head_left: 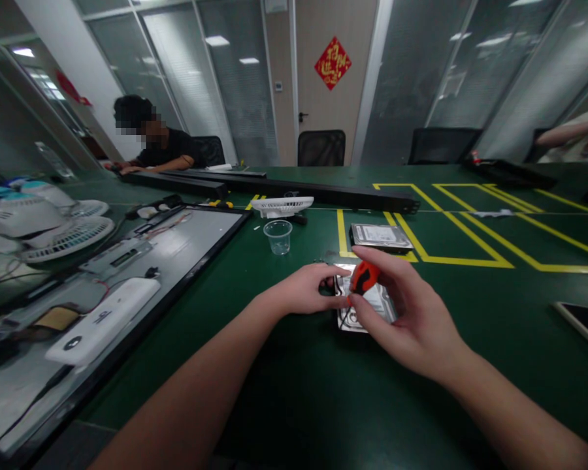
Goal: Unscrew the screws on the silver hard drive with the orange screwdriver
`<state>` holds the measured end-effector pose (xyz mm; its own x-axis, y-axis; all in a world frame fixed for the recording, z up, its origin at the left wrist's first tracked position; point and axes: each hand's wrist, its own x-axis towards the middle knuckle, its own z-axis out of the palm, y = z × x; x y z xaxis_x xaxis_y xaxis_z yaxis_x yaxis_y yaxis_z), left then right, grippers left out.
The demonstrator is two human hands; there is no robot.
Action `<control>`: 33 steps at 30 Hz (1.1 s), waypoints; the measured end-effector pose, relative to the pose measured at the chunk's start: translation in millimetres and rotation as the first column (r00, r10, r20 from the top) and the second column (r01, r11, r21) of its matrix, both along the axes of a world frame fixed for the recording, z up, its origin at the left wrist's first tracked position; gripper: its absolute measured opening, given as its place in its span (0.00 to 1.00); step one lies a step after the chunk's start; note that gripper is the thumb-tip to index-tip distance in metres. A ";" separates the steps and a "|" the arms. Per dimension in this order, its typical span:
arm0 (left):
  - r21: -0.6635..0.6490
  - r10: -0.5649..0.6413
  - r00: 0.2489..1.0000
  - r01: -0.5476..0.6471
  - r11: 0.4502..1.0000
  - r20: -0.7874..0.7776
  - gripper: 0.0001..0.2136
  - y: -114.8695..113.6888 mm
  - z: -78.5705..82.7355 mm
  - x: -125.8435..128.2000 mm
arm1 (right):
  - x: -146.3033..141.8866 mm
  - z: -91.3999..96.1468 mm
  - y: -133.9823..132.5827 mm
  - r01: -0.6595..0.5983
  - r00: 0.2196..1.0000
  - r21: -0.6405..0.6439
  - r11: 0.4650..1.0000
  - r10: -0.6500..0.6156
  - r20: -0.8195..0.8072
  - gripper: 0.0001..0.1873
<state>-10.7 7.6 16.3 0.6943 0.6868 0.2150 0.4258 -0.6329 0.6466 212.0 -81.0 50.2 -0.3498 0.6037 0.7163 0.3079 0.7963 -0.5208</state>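
Observation:
An opened hard drive (378, 307) lies on the green table in front of me, its shiny inside facing up. My right hand (411, 320) is closed round an orange-and-black screwdriver handle (363, 277), held upright over the drive. My left hand (308, 290) rests against the drive's left edge, fingers curled and pinched near the screwdriver's tip; what they pinch, if anything, is hidden. A second, closed hard drive (380, 236) lies a little farther back.
A clear plastic cup (278, 236) and a white fan grille (282, 206) stand behind the drive. A large framed panel (127, 281) with parts lies at the left, white fans (39, 225) beyond it. A person sits at the far left. Yellow tape lines (470, 241) mark the table.

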 end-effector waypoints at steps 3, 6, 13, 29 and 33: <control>-0.004 -0.007 1.000 0.007 1.000 0.004 0.21 -0.3 0.8 -0.4 | 0.6 -0.7 0.5 0.007 1.000 -0.010 1.000 -0.007 0.003 0.41; -0.017 -0.012 1.000 0.012 1.000 0.002 0.21 -0.9 2.0 -1.3 | 1.7 -2.3 2.6 0.034 0.999 0.018 0.999 -0.034 0.011 0.42; 0.003 0.016 0.999 -0.016 1.000 -0.038 0.23 0.2 -0.4 -1.3 | 1.0 -4.0 2.8 0.057 0.998 0.005 0.998 -0.057 -0.004 0.40; -0.021 0.010 1.000 -0.010 1.000 -0.015 0.25 0.8 -1.5 -1.0 | 1.1 -7.1 4.6 0.088 0.996 0.019 0.996 -0.087 -0.024 0.39; -0.020 0.015 1.000 -0.015 1.000 -0.015 0.24 -1.0 0.8 -0.6 | 1.1 -6.5 3.0 0.076 0.997 -0.007 0.997 -0.076 -0.013 0.39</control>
<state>-11.3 6.6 17.1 0.6871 0.7010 0.1912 0.4443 -0.6135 0.6529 213.1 -78.0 43.7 -0.2933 0.6331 0.7164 0.3608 0.7672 -0.5303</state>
